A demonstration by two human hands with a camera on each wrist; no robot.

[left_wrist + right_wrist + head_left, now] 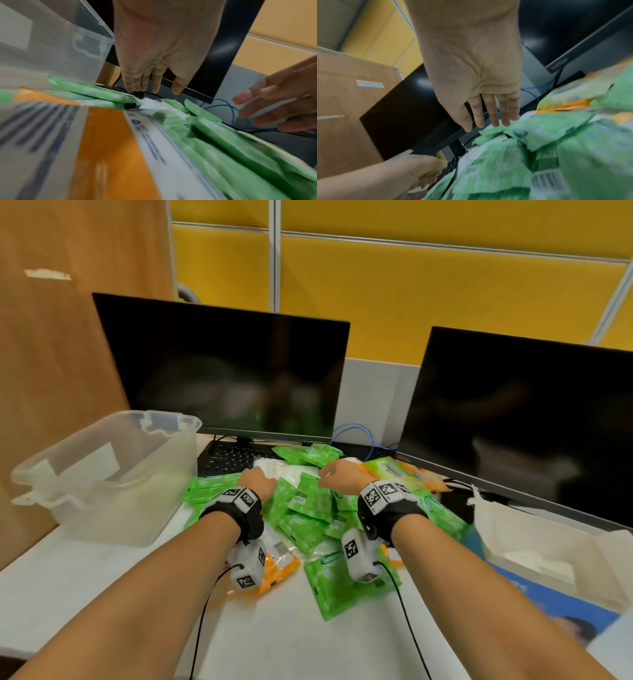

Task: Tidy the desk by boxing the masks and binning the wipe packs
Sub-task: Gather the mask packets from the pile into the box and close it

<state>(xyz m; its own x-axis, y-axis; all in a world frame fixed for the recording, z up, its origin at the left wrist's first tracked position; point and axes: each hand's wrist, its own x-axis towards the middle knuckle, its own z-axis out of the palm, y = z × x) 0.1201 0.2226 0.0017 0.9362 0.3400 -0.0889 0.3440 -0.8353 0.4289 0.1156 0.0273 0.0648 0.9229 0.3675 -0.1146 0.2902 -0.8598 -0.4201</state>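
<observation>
Many green wipe packs (pixel 308 508) (pixel 223 142) (pixel 539 162) lie heaped in the middle of the white desk, with an orange pack (pixel 277 563) at the near left. A white stack of masks (pixel 274 467) (pixel 150 104) lies behind the heap by the keyboard. My left hand (pixel 258 477) (pixel 154 54) reaches over the packs, fingers straight, tips just above the masks and keyboard. My right hand (pixel 339 474) (pixel 479 81) hovers beside it with straight fingers over the far green packs. Neither hand holds anything.
A clear plastic bin (pixel 164 460) stands at the left. An open white and blue box (pixel 513 529) lies at the right. Two dark monitors (pixel 233 378) (pixel 531 422), a black keyboard (pixel 229 460) and a blue cable (pixel 356 433) fill the back.
</observation>
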